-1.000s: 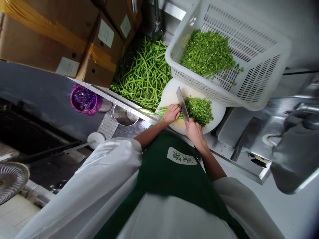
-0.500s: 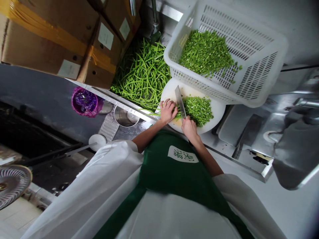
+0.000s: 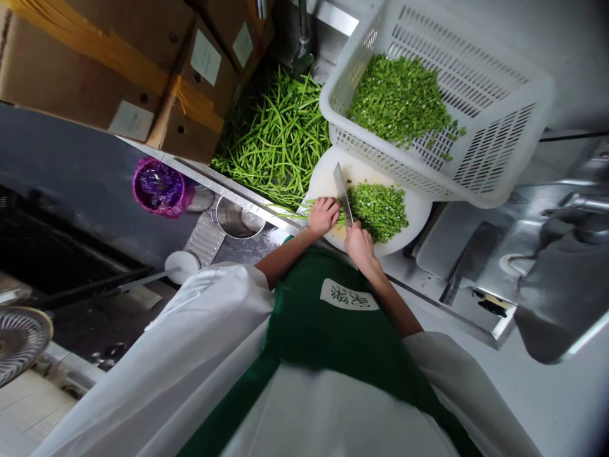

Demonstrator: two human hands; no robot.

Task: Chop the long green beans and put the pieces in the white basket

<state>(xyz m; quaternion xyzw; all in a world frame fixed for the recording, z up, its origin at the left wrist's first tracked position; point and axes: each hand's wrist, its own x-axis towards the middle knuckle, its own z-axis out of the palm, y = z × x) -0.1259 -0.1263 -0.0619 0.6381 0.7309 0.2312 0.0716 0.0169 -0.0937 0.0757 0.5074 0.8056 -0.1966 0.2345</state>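
Note:
My left hand (image 3: 324, 215) is closed over a small bunch of long green stalks (image 3: 291, 216), whose ends trail off to the left. In my right hand (image 3: 360, 244) is the handle of a knife (image 3: 342, 192); its broad blade lies just right of my left fingers, across the cut end of the bunch. Both hands are over a round white cutting board (image 3: 325, 177). Chopped green pieces (image 3: 379, 211) are heaped on the board to the right of the blade. Farther left lies a large pile of uncut green stalks (image 3: 280, 139) on the metal counter.
A white slotted basket (image 3: 495, 136) with chopped greens (image 3: 402, 98) stands behind the board. Cardboard boxes (image 3: 190, 120) rise at the left. Below the counter edge are a metal pot (image 3: 233, 219) and a pink-lined bin (image 3: 159, 189). Steel fixtures (image 3: 547, 228) are at the right.
My left hand's fingers have drawn in from a spread pose to a curled one on the stalks. The knife stays at nearly the same place; the view has shifted slightly.

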